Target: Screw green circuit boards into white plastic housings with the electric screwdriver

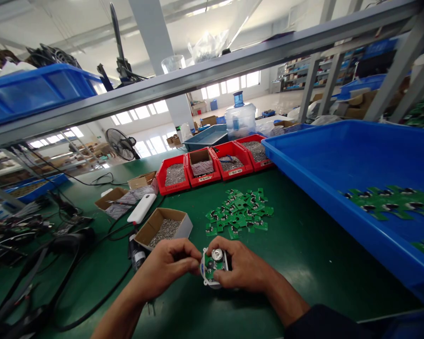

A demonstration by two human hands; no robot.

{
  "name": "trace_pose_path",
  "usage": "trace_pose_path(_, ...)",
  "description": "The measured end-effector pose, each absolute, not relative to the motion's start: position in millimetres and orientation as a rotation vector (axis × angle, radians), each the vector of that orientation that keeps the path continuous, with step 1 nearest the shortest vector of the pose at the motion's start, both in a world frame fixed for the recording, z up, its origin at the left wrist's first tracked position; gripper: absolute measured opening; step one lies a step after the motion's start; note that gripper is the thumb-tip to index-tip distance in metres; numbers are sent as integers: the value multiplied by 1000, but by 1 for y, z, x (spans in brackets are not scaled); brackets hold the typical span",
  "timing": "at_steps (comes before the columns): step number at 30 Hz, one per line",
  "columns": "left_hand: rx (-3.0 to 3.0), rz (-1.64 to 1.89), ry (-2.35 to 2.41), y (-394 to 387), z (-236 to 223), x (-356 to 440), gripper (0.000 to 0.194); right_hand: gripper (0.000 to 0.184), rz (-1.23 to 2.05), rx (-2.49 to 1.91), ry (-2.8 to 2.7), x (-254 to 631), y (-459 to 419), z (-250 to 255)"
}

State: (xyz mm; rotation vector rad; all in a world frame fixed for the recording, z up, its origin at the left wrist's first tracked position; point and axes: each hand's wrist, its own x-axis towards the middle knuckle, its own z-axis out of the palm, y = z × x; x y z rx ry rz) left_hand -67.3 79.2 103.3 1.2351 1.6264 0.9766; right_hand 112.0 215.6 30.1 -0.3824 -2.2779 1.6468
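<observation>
Right hand [243, 266] has its grip closed on a white housing [212, 284] over the table [183, 313], green circuit board [211, 272] inside and exposed, left hand [167, 264] at its edge, hold unclear, while loose circuit boards [238, 213] heaped beyond appear not yet fitted.

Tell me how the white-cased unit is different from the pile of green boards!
The white-cased unit is held in the right hand; the pile of green boards lies loose on the table. The white-cased unit is one framed piece; the pile of green boards is many unframed ones. Both show green board.
</observation>
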Motion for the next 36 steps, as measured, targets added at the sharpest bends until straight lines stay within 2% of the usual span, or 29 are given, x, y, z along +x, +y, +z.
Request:
trace_pose_path(4, 1252, 904, 1567, 81, 102, -63, 10, 35, 1650, -361, -2268, 112, 216, 26)
trace_pose_path(15, 1561, 628, 1800, 88, 105, -48, 10, 33, 1600, -332, -2268, 110, 216, 25)
trace_pose_path(26, 1576, 567, 1926, 86, 105, -37, 6, 26, 1581, -327, -2268, 112, 214, 31)
trace_pose_path(29, 1540, 624, 1927, 89, 110, -54, 5, 31, 1606, -357, -2277, 112, 215, 32)
trace_pose_path(33, 1511, 566, 2306, 103, 111, -109, 26, 36, 1663, -379, -2295, 113, 216, 34)
trace_pose_path(36, 1500, 358, 2384, 121, 97, -151, 17, 36, 1663, -391, -2300, 114, 215, 35)
